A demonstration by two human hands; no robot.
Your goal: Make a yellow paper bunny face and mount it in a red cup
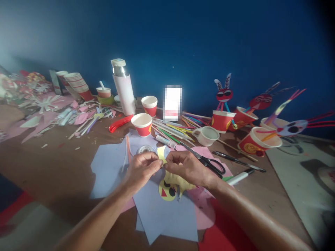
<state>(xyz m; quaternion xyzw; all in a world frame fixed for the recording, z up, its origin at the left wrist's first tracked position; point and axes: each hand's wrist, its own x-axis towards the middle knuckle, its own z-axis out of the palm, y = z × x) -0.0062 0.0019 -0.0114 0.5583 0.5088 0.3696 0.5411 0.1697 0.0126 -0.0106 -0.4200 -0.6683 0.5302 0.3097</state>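
Note:
Between my two hands, above the blue paper (170,223), is a small strip of yellow paper (161,152). The thumb and finger of my left hand (145,167) pinch its left side. My right hand (184,167) pinches it from the right, fingers curled. Under my right hand lies a yellow paper cut-out (180,179), partly hidden by it. Close by on the blue paper is a round yellow paper face (168,191) with dark eyes and a red triangle. A roll of tape (146,149) sits just beyond my left hand.
Black-handled scissors (209,164), a pen (239,161) and a marker (240,176) lie to the right. Paper cups (141,124), colored pencils (174,131), a white mug (206,136) and a thermos (124,89) stand farther back. Paper scraps (83,116) cover the left; cup figures (222,120) stand right.

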